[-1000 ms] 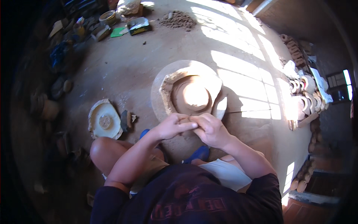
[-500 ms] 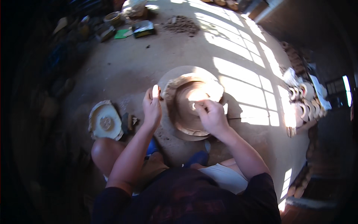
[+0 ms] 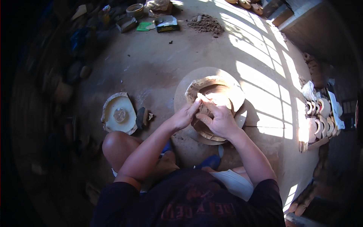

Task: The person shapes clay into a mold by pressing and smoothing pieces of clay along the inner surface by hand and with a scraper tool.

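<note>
My left hand (image 3: 184, 116) and my right hand (image 3: 222, 120) meet over a rough-rimmed round bowl or mould (image 3: 193, 87). Between the curled fingers shows a small brown lump that looks like clay (image 3: 204, 109); both hands close around it, with thumbs and fingertips nearly touching. The fingers partly cover the lump, so its full shape is hidden. Beneath the bowl lies a pale round disc (image 3: 182, 90), like a turning wheel. Sunlight falls on the bowl's brown inside, at its right.
Left of the wheel lie a broken-edged pale dish (image 3: 130, 116) and a dark block (image 3: 142, 118). A crumbly brown heap (image 3: 207, 25), a box (image 3: 166, 23) and a green piece (image 3: 144, 26) are farther off. Curved clay pieces (image 3: 319, 126) stand stacked at right.
My two hands, apart before, have come together over the bowl. The left hand moved right and down from the bowl's left side. The whole view has shifted slightly.
</note>
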Tool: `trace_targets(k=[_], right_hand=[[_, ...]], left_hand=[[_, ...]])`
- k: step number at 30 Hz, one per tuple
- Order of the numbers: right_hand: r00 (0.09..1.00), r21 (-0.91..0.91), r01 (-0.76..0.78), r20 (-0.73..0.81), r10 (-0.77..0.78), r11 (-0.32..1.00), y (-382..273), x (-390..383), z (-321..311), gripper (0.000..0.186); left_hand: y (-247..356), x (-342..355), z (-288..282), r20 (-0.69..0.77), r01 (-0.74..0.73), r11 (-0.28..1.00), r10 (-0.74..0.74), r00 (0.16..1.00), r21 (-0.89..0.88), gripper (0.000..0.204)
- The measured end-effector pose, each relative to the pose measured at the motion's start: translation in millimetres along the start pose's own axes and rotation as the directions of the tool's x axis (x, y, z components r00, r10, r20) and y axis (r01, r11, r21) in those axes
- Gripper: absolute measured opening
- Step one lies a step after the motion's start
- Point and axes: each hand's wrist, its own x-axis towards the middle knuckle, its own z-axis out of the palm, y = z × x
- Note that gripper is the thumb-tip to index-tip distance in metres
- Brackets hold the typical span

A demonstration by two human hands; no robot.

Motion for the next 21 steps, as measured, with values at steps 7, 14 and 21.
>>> trace_targets(k=[7, 14, 21], right_hand=[[0.939, -0.274, 0.342, 0.057, -0.340, 0.899, 5.0, -10.9, 1.7, 0.041], [0.972, -0.245, 0.195, -0.083, -0.222, 0.949, 10.3, -33.6, 2.8, 0.052], [0.998, -0.111, 0.043, -0.041, -0.047, 0.993, 17.0, -58.0, -9.6, 0.048]], left_hand=[[-2.3, -17.9, 16.3, 0.287, 0.295, 0.904, -0.207, 0.935, -0.308, 0.101], [25.8, -13.9, 33.1, -0.014, 0.247, 0.940, -0.257, 0.966, -0.236, 0.057], [15.8, -16.9, 37.7, 0.117, 0.028, 0.993, -0.014, 0.993, -0.119, 0.041]])
